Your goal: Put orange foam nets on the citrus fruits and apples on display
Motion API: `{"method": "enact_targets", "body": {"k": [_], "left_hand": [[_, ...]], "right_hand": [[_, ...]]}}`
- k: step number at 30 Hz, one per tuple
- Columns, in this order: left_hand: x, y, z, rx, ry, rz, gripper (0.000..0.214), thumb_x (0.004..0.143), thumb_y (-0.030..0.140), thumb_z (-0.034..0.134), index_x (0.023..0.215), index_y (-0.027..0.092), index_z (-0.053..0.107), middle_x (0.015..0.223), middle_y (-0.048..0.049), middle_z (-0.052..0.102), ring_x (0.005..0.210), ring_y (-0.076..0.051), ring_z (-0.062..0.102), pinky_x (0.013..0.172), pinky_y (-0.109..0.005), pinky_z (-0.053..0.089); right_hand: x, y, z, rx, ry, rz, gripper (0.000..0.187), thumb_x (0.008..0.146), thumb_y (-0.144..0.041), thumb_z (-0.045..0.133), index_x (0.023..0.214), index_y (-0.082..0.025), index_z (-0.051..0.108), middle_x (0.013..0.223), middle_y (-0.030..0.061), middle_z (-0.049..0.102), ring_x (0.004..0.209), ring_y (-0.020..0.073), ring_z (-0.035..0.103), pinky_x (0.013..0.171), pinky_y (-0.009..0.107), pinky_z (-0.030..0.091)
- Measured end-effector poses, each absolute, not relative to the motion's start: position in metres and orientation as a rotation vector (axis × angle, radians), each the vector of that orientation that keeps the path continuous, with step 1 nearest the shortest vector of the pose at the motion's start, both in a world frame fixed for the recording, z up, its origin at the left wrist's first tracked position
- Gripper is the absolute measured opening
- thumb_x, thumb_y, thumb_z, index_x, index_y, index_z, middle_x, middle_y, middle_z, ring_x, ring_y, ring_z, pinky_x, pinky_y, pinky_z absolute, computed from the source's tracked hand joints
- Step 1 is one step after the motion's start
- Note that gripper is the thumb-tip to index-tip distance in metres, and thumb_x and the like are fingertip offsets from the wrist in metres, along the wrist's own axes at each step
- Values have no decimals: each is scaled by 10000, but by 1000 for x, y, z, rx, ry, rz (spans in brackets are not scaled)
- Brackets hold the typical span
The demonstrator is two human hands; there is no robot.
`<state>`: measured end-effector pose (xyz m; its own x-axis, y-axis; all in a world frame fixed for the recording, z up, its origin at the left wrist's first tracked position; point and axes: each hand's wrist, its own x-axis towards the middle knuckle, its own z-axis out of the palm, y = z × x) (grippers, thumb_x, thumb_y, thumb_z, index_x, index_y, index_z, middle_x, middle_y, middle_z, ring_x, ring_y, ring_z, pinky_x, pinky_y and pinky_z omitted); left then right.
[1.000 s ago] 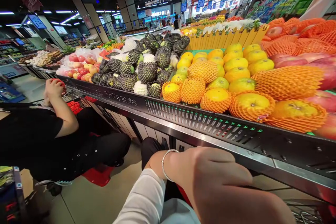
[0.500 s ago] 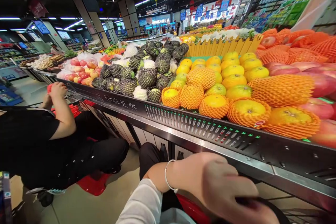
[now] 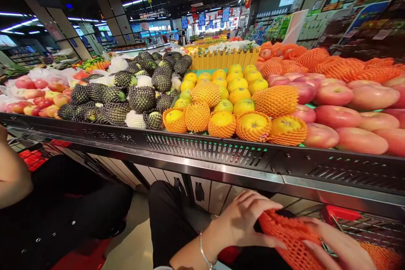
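Low in front of the display, my left hand (image 3: 238,221), with a silver bangle at the wrist, curls its thumb and fingers round one side of an orange-red foam net sleeve (image 3: 287,236). On the opposite side my right hand (image 3: 343,242) grips the same sleeve, slightly blurred. Whether a fruit sits inside the sleeve I cannot tell. Above my hands, on the display, lie oranges (image 3: 255,124), some in orange nets, and large bare apples (image 3: 337,116). Farther left are fruits in black nets (image 3: 142,99).
A black slatted rim (image 3: 202,145) and a metal ledge (image 3: 221,168) run along the display front. A wire basket with a red part (image 3: 343,213) stands at lower right, with an orange net (image 3: 379,257) near it. At left sits a person in black (image 3: 79,211).
The view has swung right. My left hand, blurred and over the lower right before, now grips the foam net sleeve, and my right hand has come into view on it.
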<state>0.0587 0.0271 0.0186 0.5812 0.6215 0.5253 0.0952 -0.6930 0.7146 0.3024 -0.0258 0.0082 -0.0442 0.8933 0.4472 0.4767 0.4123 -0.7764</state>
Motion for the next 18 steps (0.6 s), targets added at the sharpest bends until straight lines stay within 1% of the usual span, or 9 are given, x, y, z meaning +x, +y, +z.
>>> {"method": "enact_targets", "body": {"k": [2,4,5,8,11,13,16,17,18], "left_hand": [[65,25,13,2118,581,1008,463,801,565,596,1071,193,649,895,-97,716,837,-243,656,861,-381,492],[66,22,10,2038,663,973,390,838,547,556,951,195,680,787,-66,699,728,-209,641,754,-334,503],[64,22,9,1970,723,978,354,852,519,551,933,198,676,782,-57,691,711,-196,632,716,-312,497],[58,24,5,1658,932,1119,257,877,415,550,999,200,620,830,-43,672,711,-165,610,666,-269,472],[52,33,2,1365,1123,1329,208,875,382,561,954,190,556,720,1,590,629,-134,545,600,-240,431],[49,39,3,1384,1190,1421,180,868,366,569,854,188,550,737,-6,563,681,-145,541,647,-254,439],[42,44,11,1591,1357,1581,172,822,330,628,738,182,600,941,-72,563,915,-209,534,824,-336,442],[40,45,13,1643,1404,1631,164,804,317,648,715,184,612,935,-73,554,920,-214,525,832,-344,437],[37,45,15,1671,1424,1662,159,795,308,655,700,186,614,881,-62,550,873,-205,525,801,-333,439]], "right_hand": [[290,-27,12,-1125,-1841,403,133,785,-387,687,891,-315,723,822,22,744,699,226,712,612,258,601],[278,-26,16,-1111,-1836,391,142,856,-351,608,966,-306,684,846,18,745,688,192,715,600,212,588],[273,-25,17,-1129,-1760,441,167,880,-355,577,1011,-295,661,867,28,742,706,185,716,613,206,585],[260,-20,8,-1166,-1431,660,253,922,-398,519,1128,-265,581,878,54,710,774,176,701,655,212,568],[246,-14,-8,-1101,-1243,771,246,891,-415,585,1086,-269,560,839,33,666,770,146,662,670,196,536],[237,-10,-13,-1038,-1202,801,258,867,-400,630,1077,-280,542,884,37,650,793,142,646,682,204,526],[225,3,-8,-961,-1141,846,306,859,-388,642,1113,-297,497,930,51,619,809,153,630,676,236,518],[222,8,-4,-942,-1105,833,299,856,-389,643,1098,-295,493,917,48,602,802,155,619,680,249,516],[220,13,0,-926,-1067,802,274,854,-388,643,1064,-289,497,893,40,581,791,155,604,688,260,515]]}}
